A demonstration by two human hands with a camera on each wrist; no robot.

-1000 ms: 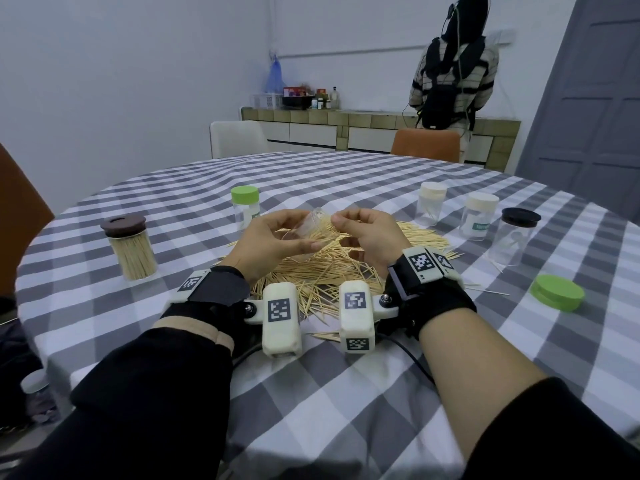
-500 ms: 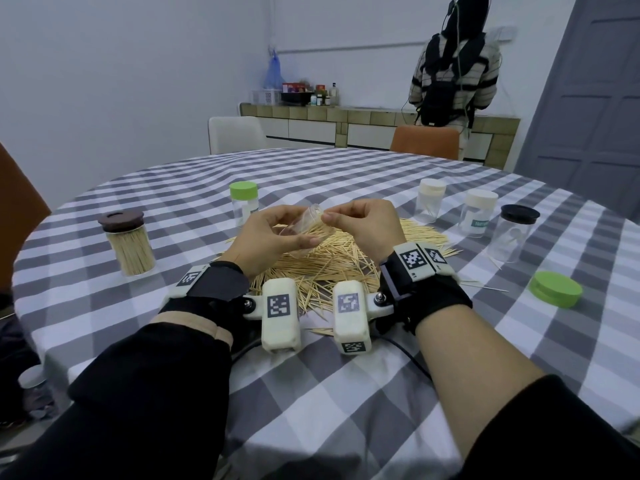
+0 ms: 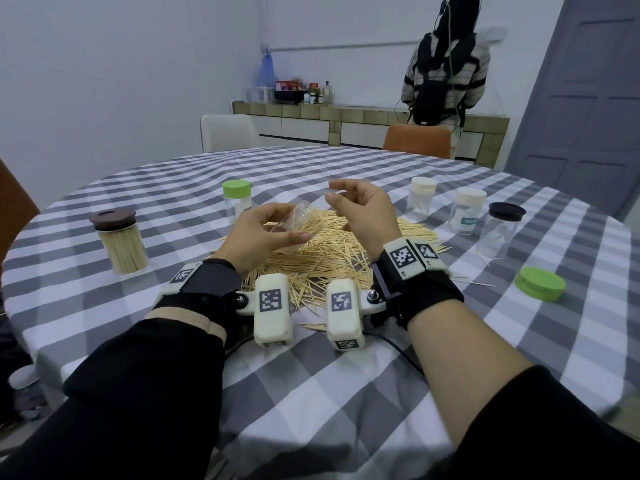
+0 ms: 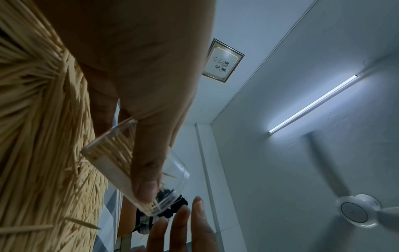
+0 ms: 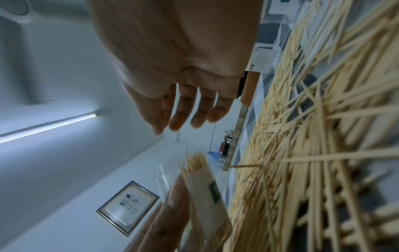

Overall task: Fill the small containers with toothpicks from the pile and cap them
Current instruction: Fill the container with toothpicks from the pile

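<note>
My left hand [image 3: 266, 230] grips a small clear container [image 3: 298, 225], tilted with its mouth up and to the right, over the toothpick pile [image 3: 329, 258]. The left wrist view shows the container [image 4: 121, 153] partly filled with toothpicks under my thumb. My right hand [image 3: 356, 206] hovers just right of the container's mouth, fingers relaxed and loosely bent, holding nothing; its fingers [image 5: 183, 112] are empty in the right wrist view. The container [image 5: 202, 184] carries a white label.
A brown-capped jar full of toothpicks [image 3: 119, 240] stands at the left, a green-capped container [image 3: 237, 200] behind the pile. Two white-capped containers [image 3: 420, 199] [image 3: 467, 211] and a black-capped jar [image 3: 500, 233] stand at the right. A loose green lid [image 3: 540, 284] lies nearby. A person [image 3: 445, 64] stands at the far counter.
My right hand has let go at the container's mouth and lifted up and away with fingers spread. The left hand still holds the tilted container.
</note>
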